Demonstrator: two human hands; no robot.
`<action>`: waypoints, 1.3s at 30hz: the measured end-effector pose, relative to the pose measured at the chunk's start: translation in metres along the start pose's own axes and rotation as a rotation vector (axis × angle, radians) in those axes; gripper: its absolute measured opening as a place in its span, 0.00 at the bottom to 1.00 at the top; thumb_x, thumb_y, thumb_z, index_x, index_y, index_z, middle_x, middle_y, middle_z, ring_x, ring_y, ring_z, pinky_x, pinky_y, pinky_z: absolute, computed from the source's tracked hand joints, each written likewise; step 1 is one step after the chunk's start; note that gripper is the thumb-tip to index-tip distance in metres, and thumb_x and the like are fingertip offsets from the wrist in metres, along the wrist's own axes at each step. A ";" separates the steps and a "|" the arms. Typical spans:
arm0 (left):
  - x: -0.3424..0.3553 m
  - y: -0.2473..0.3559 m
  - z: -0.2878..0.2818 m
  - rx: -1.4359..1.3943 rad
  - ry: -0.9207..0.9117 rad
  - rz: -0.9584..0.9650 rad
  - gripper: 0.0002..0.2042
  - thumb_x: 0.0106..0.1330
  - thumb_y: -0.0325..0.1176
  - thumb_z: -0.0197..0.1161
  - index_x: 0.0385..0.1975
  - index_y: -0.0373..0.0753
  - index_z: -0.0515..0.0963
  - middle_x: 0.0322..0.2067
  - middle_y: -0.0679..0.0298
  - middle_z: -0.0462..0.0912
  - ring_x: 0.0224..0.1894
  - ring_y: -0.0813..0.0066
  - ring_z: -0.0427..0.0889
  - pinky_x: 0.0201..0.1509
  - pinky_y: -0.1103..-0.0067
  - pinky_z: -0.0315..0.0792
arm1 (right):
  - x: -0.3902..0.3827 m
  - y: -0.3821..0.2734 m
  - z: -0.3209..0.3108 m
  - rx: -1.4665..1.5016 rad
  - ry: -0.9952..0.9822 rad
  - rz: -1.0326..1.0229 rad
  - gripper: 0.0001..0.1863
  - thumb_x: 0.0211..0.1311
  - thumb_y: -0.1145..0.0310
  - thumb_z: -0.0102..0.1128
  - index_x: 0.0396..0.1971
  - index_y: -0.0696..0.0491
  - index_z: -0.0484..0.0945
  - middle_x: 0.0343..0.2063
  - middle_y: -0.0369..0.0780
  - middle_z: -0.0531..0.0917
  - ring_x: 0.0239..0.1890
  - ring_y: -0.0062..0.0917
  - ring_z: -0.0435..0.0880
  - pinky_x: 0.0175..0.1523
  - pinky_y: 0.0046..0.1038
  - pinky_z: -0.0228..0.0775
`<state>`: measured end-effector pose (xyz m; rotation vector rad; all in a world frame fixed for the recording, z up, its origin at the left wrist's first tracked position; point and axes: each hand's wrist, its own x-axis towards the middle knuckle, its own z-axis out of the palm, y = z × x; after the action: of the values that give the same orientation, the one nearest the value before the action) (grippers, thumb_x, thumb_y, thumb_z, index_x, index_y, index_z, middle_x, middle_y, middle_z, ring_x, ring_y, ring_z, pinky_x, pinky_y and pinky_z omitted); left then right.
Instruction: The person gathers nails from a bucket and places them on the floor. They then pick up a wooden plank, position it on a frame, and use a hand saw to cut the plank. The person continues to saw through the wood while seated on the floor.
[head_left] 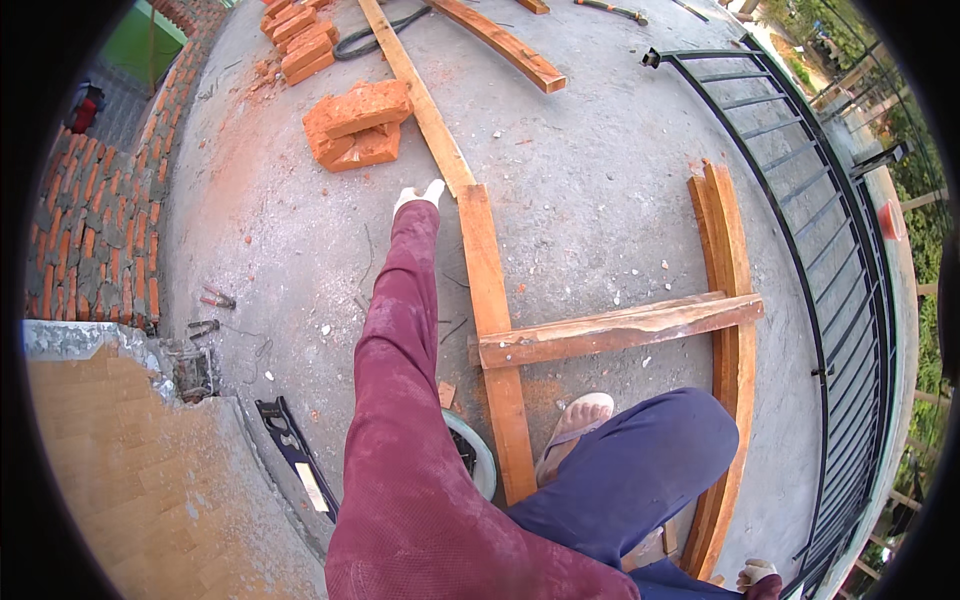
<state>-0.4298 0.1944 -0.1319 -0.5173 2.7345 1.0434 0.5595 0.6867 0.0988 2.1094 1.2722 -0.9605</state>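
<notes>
My left hand, in a white glove, reaches forward beside the joint of two long planks, its fingers apart with nothing visible in them. My right hand is low at the right edge, fingers curled; whether it holds anything is unclear. A short rough board lies across the near plank and a stack of beams on the right. My sandalled foot rests beside the near plank. A pale round object is partly hidden under my left arm.
Orange bricks lie ahead, with more timber and a black coil. A black railing runs along the right. At left are a brick wall, pliers, a handsaw and a tiled ledge.
</notes>
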 end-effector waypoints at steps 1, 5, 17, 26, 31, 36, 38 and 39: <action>0.003 0.029 0.013 -0.001 -0.015 -0.084 0.39 0.52 0.57 0.72 0.59 0.35 0.74 0.56 0.47 0.80 0.57 0.50 0.80 0.63 0.63 0.71 | -0.006 -0.002 0.009 -0.011 0.022 0.070 0.25 0.63 0.70 0.60 0.61 0.50 0.74 0.32 0.43 0.82 0.25 0.31 0.80 0.27 0.35 0.75; 0.036 0.088 0.072 0.173 -0.182 -0.272 0.54 0.48 0.64 0.73 0.70 0.38 0.57 0.62 0.49 0.75 0.60 0.51 0.79 0.64 0.59 0.71 | -0.050 -0.023 0.022 0.125 0.077 0.076 0.23 0.64 0.72 0.58 0.60 0.51 0.75 0.28 0.41 0.80 0.23 0.27 0.78 0.24 0.28 0.72; 0.059 0.084 0.085 0.170 -0.161 -0.245 0.57 0.52 0.43 0.76 0.76 0.45 0.39 0.59 0.46 0.77 0.58 0.53 0.81 0.63 0.61 0.73 | -0.028 -0.009 0.031 0.089 0.062 0.114 0.27 0.63 0.73 0.59 0.63 0.53 0.72 0.24 0.40 0.78 0.19 0.25 0.75 0.21 0.28 0.68; 0.063 0.093 0.074 0.182 -0.089 -0.211 0.47 0.46 0.41 0.79 0.64 0.35 0.55 0.53 0.47 0.81 0.54 0.53 0.84 0.59 0.63 0.76 | -0.031 -0.016 0.027 0.088 0.081 0.033 0.26 0.63 0.74 0.60 0.63 0.54 0.73 0.23 0.39 0.78 0.19 0.23 0.74 0.21 0.25 0.65; 0.054 0.109 0.072 0.163 -0.128 -0.268 0.48 0.44 0.39 0.79 0.64 0.34 0.54 0.53 0.47 0.81 0.52 0.54 0.84 0.58 0.63 0.77 | -0.029 -0.031 0.024 -0.038 0.112 -0.020 0.25 0.63 0.74 0.60 0.62 0.53 0.73 0.25 0.40 0.79 0.20 0.24 0.76 0.23 0.26 0.69; 0.052 0.096 0.041 0.157 -0.149 -0.061 0.43 0.42 0.48 0.77 0.57 0.30 0.68 0.50 0.47 0.82 0.50 0.54 0.85 0.55 0.66 0.78 | -0.027 -0.040 0.027 0.095 0.081 -0.006 0.25 0.64 0.73 0.61 0.62 0.54 0.73 0.26 0.41 0.80 0.22 0.24 0.77 0.24 0.26 0.71; 0.048 0.110 0.025 0.098 -0.161 0.016 0.41 0.42 0.51 0.77 0.54 0.29 0.73 0.49 0.47 0.83 0.49 0.54 0.85 0.53 0.67 0.79 | -0.020 -0.042 0.022 0.082 0.065 -0.052 0.26 0.63 0.72 0.62 0.62 0.54 0.73 0.26 0.41 0.81 0.22 0.24 0.78 0.25 0.26 0.72; 0.043 0.116 0.019 0.032 -0.171 0.031 0.38 0.44 0.50 0.76 0.51 0.28 0.76 0.46 0.48 0.84 0.46 0.56 0.86 0.50 0.68 0.79 | -0.017 -0.043 0.018 0.055 0.052 -0.090 0.26 0.63 0.71 0.63 0.62 0.54 0.73 0.27 0.42 0.81 0.23 0.24 0.79 0.25 0.26 0.72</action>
<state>-0.5131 0.2765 -0.0867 -0.3632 2.6118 1.0001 0.5097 0.6834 0.0984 2.1475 1.3917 -0.9955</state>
